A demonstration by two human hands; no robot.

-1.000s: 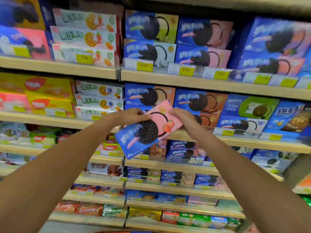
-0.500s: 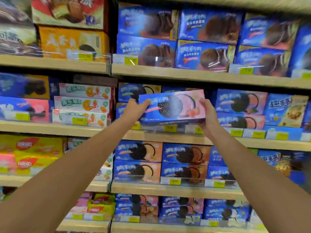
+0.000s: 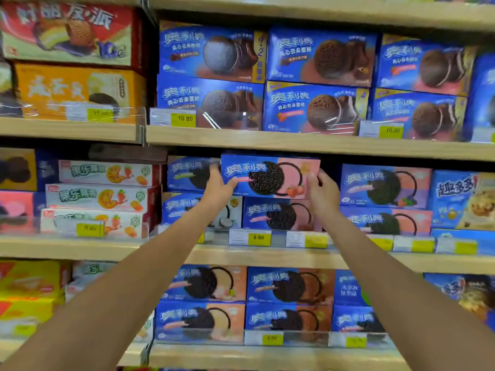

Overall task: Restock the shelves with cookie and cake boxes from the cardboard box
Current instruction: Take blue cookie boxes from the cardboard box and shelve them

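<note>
Strawberry Oreo box (image 3: 270,175) held level at the middle shelf (image 3: 267,257).
Left hand (image 3: 220,186) and right hand (image 3: 322,193) clasp its ends, above a matching box (image 3: 278,216).

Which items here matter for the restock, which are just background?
In play: strawberry cookie box, left hand, right hand, matching box beneath.
Background: orange box, fruit biscuit boxes, price tag.

The cookie pictured on the pink-and-blue box (image 3: 270,175) is embossed "OREO". Directly below that box, a yellow price tag (image 3: 258,237) on the shelf edge reads "9.90". Up and left of the box, another yellow tag (image 3: 183,119) reads "10.80".
</note>
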